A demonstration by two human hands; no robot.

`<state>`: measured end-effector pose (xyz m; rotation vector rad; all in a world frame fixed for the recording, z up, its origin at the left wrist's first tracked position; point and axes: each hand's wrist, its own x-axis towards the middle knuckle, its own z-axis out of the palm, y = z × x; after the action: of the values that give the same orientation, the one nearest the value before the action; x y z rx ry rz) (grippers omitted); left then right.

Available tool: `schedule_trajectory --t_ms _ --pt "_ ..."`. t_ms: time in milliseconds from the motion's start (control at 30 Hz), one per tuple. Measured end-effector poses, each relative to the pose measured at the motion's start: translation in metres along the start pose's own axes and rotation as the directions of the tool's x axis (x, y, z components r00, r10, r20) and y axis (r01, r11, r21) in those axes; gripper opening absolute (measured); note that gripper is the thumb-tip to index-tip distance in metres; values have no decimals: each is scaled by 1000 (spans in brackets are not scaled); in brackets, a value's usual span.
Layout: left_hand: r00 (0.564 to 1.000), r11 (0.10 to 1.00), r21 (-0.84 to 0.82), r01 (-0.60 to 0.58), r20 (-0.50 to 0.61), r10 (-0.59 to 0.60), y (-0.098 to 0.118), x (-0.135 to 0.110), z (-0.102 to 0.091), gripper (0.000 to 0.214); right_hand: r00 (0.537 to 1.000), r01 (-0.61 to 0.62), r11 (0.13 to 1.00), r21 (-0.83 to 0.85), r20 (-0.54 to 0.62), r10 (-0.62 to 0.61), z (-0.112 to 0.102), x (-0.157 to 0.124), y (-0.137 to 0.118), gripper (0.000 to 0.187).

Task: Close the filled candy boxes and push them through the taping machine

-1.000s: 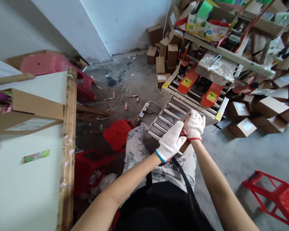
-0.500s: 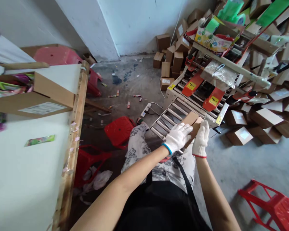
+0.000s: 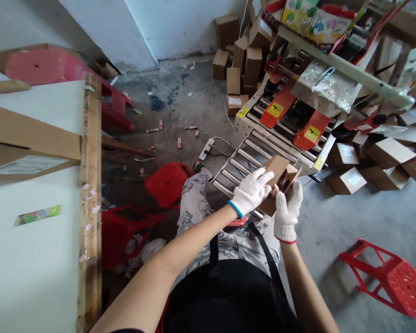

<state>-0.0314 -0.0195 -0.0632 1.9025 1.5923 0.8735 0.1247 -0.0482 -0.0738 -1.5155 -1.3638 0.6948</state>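
A small brown cardboard box [image 3: 273, 169] rests at the near end of the roller conveyor [image 3: 239, 164], its top flaps partly raised. Through the gap some small coloured contents show, too little to name. My left hand [image 3: 252, 190], in a white knit glove with a blue cuff, holds the box's left side, fingers along the flap. My right hand [image 3: 287, 212], gloved in white with a red cuff, grips the right side, thumb near the opening and fingers around the right flap.
Beyond the rollers stands a box-sealing machine [image 3: 284, 111] with orange guides. Cardboard boxes [image 3: 254, 62] are piled behind it. Red stools [image 3: 168, 185] stand at left, another [image 3: 390, 277] at right. A power strip [image 3: 206, 149] lies on the floor. A white table [image 3: 31, 259] is at far left.
The box's flaps, pressed down before, have come up and expose the inside. My right hand has spread its thumb from its fingers at the right flap. The view has shifted a little.
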Motion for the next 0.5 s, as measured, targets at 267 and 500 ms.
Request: schedule_trajectory --t_ms 267,500 --pt "978 950 256 181 52 -201 31 32 16 30 978 202 950 -239 98 -184 -1 0 4 67" --pt "993 916 -385 114 17 -116 -10 29 22 15 938 333 811 -480 256 -234 7 7 9 68"
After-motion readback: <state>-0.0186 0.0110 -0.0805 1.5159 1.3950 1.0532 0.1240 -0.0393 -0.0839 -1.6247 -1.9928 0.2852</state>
